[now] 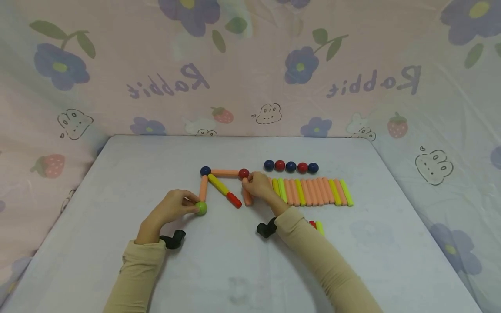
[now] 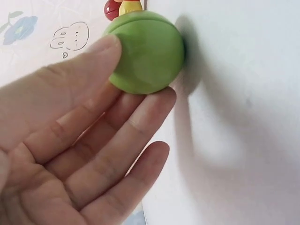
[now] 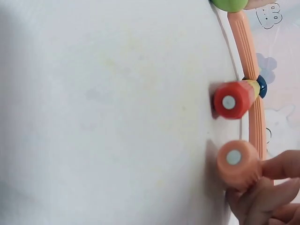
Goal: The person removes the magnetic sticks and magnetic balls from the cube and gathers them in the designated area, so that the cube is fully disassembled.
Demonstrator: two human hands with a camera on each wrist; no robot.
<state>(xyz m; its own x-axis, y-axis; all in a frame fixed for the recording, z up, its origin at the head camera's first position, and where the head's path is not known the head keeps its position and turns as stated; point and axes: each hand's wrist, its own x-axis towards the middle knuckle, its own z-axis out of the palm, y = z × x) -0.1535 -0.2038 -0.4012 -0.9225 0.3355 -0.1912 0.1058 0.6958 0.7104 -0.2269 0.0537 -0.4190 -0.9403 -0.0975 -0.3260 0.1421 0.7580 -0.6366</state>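
Observation:
My left hand [image 1: 174, 206] pinches a green ball [image 1: 202, 208], which sits at the near end of an orange rod [image 1: 203, 188]. That rod runs up to a dark blue ball [image 1: 205, 171]. From the blue ball, another orange rod [image 1: 225, 173] leads right to a red ball [image 1: 244, 174], and a yellow rod [image 1: 218, 184] slants down to a red rod [image 1: 234, 200]. Just below the red ball, my right hand [image 1: 259, 184] holds an orange stick [image 3: 239, 164] between thumb and fingers. Its pale round end faces the right wrist camera.
Right of the right hand lies a row of orange, yellow and green rods [image 1: 313, 192]. Several blue and red balls [image 1: 291, 167] line up behind it. Red and yellow-green rods [image 1: 320, 228] are partly hidden by the right sleeve. Black curved pieces [image 1: 267, 228] show at both wrists.

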